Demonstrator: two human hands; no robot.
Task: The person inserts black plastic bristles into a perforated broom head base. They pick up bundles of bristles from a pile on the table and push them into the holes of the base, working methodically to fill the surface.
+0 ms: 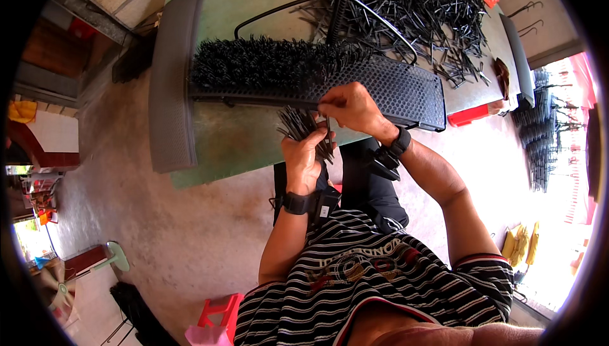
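My left hand (300, 160) grips a fanned bundle of thin black plastic sticks (293, 122) below the panel's near edge. Just above it, my right hand (356, 113) pinches with thumb and fingertips at the top of one black stick that stands apart from the bundle. In front of both hands lies a long black perforated panel (396, 87). Dense upright black sticks (254, 65) fill its left and middle part like bristles, while bare holes show on its right part.
A large loose heap of black sticks (406, 9) covers the far right of the green table (235, 143). A bent black wire frame (279, 7) rises behind the panel. Grey curved edging (174, 92) runs along the table's left end. A red stool (219, 314) stands behind me to the left.
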